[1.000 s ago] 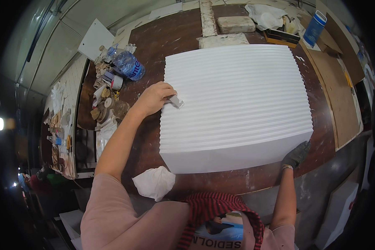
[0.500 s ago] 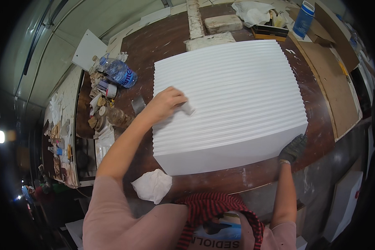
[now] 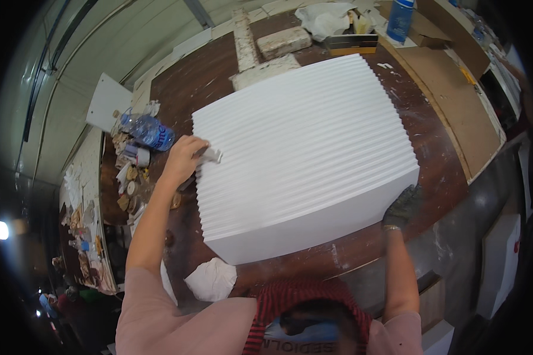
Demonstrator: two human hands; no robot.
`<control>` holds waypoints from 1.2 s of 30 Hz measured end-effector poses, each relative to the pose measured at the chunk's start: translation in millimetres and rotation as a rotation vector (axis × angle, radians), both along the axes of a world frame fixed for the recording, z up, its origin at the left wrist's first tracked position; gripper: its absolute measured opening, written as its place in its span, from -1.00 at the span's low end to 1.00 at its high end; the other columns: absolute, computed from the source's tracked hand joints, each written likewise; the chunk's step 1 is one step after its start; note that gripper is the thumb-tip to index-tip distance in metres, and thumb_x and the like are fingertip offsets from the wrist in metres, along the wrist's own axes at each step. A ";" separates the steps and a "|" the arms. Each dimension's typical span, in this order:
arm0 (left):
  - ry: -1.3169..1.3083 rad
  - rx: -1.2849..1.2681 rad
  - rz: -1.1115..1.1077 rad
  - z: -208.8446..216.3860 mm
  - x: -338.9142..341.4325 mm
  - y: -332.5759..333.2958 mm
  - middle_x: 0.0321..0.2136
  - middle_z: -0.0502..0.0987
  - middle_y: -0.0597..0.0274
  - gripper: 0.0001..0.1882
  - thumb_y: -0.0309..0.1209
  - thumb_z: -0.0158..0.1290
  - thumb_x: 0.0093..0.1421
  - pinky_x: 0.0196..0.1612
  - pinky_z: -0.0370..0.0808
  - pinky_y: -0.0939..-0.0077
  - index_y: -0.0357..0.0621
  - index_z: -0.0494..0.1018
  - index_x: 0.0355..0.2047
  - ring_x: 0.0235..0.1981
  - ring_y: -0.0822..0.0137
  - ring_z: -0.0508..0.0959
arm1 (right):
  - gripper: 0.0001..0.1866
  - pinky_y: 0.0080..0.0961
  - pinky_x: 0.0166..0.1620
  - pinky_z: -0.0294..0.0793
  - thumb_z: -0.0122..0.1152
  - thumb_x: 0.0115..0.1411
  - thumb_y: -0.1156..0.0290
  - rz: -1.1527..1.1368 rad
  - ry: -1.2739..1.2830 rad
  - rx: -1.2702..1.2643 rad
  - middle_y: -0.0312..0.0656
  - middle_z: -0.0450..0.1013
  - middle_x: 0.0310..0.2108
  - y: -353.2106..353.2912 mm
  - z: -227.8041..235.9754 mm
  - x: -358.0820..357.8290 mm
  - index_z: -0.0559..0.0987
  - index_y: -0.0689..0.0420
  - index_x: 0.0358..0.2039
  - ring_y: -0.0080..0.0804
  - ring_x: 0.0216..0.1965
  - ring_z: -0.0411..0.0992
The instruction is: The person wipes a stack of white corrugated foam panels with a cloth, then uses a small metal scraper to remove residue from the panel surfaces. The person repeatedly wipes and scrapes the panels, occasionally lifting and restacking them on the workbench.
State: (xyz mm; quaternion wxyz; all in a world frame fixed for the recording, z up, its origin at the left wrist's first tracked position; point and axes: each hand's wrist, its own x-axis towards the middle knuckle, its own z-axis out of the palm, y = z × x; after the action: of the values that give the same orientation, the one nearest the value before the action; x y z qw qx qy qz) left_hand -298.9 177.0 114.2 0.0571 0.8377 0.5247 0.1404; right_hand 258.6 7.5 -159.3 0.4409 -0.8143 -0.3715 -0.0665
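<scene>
A large white box with a ribbed top (image 3: 308, 142) and a smooth near side lies in front of me. My bare left hand (image 3: 186, 157) is closed on a small folded pale sheet (image 3: 212, 155), which touches the ribs at the left edge. What the sheet is made of I cannot make out. At the box's near right corner, my right hand (image 3: 403, 207), in a dark glove, grips the edge; its fingertips are partly hidden. A crumpled white cloth (image 3: 212, 280) lies by the near left corner.
The brown table (image 3: 177, 77) bears white smears. Left of the box lies a clear bottle with a blue label (image 3: 151, 131), beside clutter. Along the far side are a plaster-smeared block (image 3: 284, 42), a dark box (image 3: 352, 42) and a blue bottle (image 3: 400, 22). Cardboard (image 3: 456, 112) lies right.
My left hand has slid left along the ribs with the pale sheet, from inside the top to its left edge. My right hand stays at the corner. The whole view has shifted and turned slightly.
</scene>
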 end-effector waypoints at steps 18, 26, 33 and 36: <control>-0.063 0.083 -0.730 -36.0 382.1 165.2 -0.16 0.65 0.18 -0.63 -0.61 0.27 0.00 -0.01 0.56 0.26 -0.09 0.64 -0.13 -0.08 0.10 0.57 | -0.54 0.00 0.33 0.09 -0.15 0.42 0.26 -0.071 0.177 -0.070 0.20 0.36 0.15 3.7 75.0 -42.0 0.41 0.31 0.17 0.16 0.24 0.25; -0.054 0.008 -0.924 -40.4 461.0 146.9 -0.20 0.64 0.18 -0.59 -0.52 0.28 0.01 -0.02 0.54 0.21 -0.07 0.61 -0.07 -0.12 0.08 0.56 | -0.57 0.03 0.31 0.13 -0.11 0.37 0.28 -0.013 0.165 -0.047 0.14 0.39 0.11 4.5 92.9 -42.6 0.46 0.25 0.12 0.17 0.22 0.26; -0.027 -0.135 -0.726 -17.1 283.3 80.3 -0.17 0.63 0.19 -0.69 -0.60 0.24 0.05 -0.01 0.52 0.27 -0.12 0.63 -0.15 -0.09 0.10 0.54 | -0.56 0.05 0.29 0.15 -0.12 0.38 0.24 0.010 0.174 -0.057 0.15 0.40 0.09 6.2 100.9 -40.7 0.45 0.23 0.13 0.21 0.21 0.26; 0.047 -0.175 -0.564 -6.0 183.8 42.6 -0.18 0.63 0.17 -0.70 -0.61 0.25 0.02 -0.04 0.53 0.26 -0.15 0.62 -0.18 -0.11 0.09 0.55 | -0.57 0.06 0.26 0.18 -0.11 0.38 0.24 0.013 0.176 -0.068 0.16 0.41 0.06 6.6 102.8 -39.8 0.46 0.24 0.12 0.22 0.17 0.28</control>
State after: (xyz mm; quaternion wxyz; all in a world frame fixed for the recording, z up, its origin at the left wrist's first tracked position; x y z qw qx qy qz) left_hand -115.1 219.6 108.2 0.1537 0.9453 0.2825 0.0540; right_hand 218.8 14.1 -56.5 0.4446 -0.8291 -0.3385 0.0206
